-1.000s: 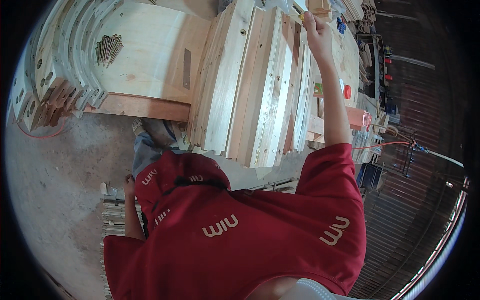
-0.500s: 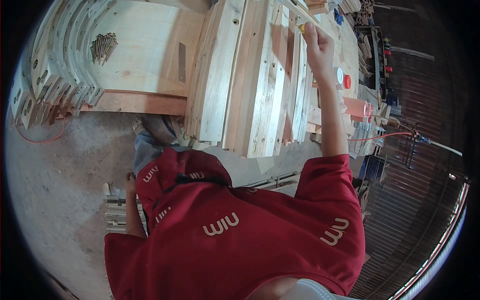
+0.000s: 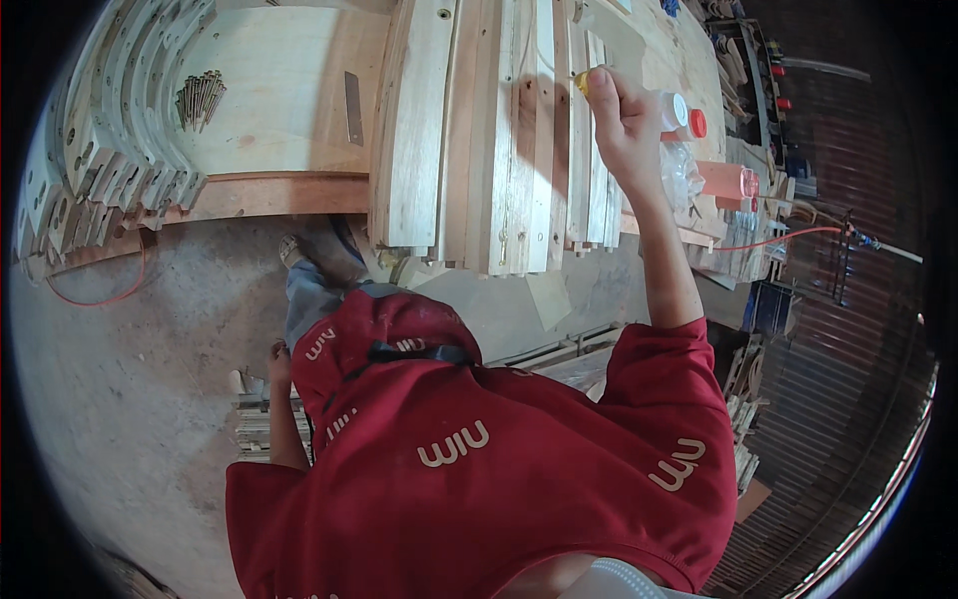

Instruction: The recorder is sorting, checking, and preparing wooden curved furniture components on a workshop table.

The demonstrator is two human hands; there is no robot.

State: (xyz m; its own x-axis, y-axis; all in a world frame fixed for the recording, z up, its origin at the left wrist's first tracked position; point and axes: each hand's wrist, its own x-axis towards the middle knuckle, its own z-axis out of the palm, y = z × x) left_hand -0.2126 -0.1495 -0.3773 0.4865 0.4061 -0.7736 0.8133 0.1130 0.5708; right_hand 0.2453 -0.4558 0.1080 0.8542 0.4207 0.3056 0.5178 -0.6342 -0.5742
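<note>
Fingertips of the right hand [image 3: 621,118] pinch a small yellow nozzle [image 3: 582,82], tipped down onto the stacked wooden slats [image 3: 499,150], as if to lay something along a joint. A clear bottle [image 3: 671,108] shows just behind the knuckles. Left hand [image 3: 279,364] hangs low at the near left beside a pile of wood strips [image 3: 254,427]; its fingers cannot be made out. Far left, nails [image 3: 200,97] lie on a plywood panel [image 3: 279,100].

rough bare-wood planks [image 3: 499,130], matt concrete floor [image 3: 130,379]
</note>
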